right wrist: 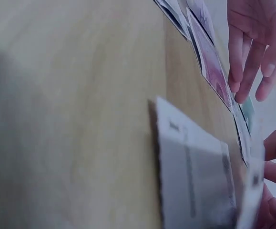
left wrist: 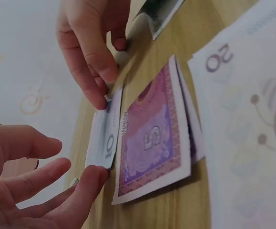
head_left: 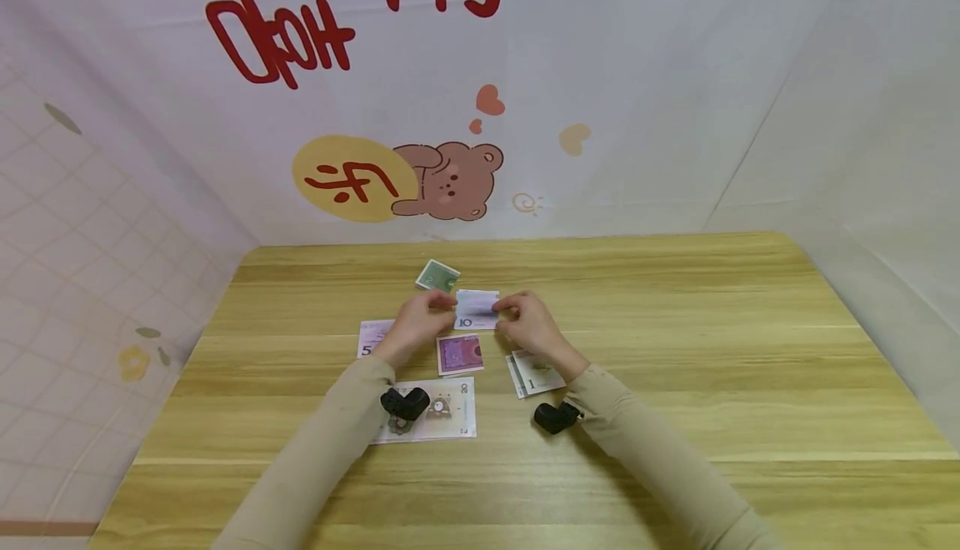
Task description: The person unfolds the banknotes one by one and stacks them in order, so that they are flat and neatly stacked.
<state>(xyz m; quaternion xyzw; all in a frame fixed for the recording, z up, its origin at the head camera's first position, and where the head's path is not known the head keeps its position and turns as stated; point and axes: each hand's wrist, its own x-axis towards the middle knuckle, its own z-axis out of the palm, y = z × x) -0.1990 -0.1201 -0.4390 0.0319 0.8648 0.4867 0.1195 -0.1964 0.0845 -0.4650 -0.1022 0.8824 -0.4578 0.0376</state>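
A pale banknote marked 10 (head_left: pixel 476 310) lies on the table between the two hands. My left hand (head_left: pixel 420 321) is at its left edge; in the left wrist view the thumb touches the note's near corner and the other fingers are spread apart. From the opposite side, my right hand (head_left: pixel 531 325) rests fingertips at the note's right edge. Just nearer is a purple banknote marked 5 (left wrist: pixel 152 138), slightly folded. A green banknote (head_left: pixel 438 275) sits beyond the left hand. Below the right wrist are banknotes marked 1 (head_left: pixel 542 375), one overlapping another.
Under the left wrist is a large banknote marked 20 (head_left: pixel 453 408). Another pale purple note marked 5 (head_left: pixel 373 335) is partly covered by the left forearm. The wooden table (head_left: pixel 712 350) meets a printed white cloth (head_left: pixel 637 117) at the back.
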